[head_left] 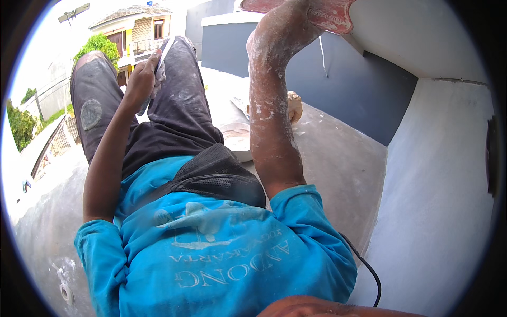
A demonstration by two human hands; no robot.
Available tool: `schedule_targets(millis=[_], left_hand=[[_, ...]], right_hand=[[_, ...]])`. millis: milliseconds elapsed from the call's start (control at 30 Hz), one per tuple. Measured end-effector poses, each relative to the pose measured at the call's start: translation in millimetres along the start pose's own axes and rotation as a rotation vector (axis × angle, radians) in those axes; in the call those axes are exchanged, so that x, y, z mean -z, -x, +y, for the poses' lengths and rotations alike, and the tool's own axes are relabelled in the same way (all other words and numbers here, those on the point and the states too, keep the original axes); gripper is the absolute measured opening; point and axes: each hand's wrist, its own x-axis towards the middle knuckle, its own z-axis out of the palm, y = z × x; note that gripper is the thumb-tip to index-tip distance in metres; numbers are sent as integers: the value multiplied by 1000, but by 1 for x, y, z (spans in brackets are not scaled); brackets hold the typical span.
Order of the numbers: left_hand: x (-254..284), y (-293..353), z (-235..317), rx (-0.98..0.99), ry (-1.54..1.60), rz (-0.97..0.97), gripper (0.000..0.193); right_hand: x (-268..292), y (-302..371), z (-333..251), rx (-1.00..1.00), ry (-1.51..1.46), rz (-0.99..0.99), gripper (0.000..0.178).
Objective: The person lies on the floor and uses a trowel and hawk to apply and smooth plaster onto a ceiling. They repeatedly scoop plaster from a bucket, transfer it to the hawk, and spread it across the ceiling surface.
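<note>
Your right hand [296, 8] gripped the float [322, 13] against the wall [422, 47], smoothing; left hand [141, 74] clutched a rag [158, 71] nearby.

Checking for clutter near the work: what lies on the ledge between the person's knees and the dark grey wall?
In the head view, a round white-smeared pan and a tan lump lie on the concrete ledge there.

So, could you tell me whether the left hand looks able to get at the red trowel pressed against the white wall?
Probably not as things stand. The left hand rests on the thigh, holding a pale tool, far from the red trowel, which the raised right hand seems to grip; that forearm crosses between them.
</note>
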Motion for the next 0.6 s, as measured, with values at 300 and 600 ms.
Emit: schedule_targets(millis=[300,600], left_hand=[[-12,10,7,23,93,27,48],[1,0,-18,67,63,77,41]], right_hand=[[16,25,-30,-59,-126,-184,58],[186,-165,18,-607,-452,-282,54]])
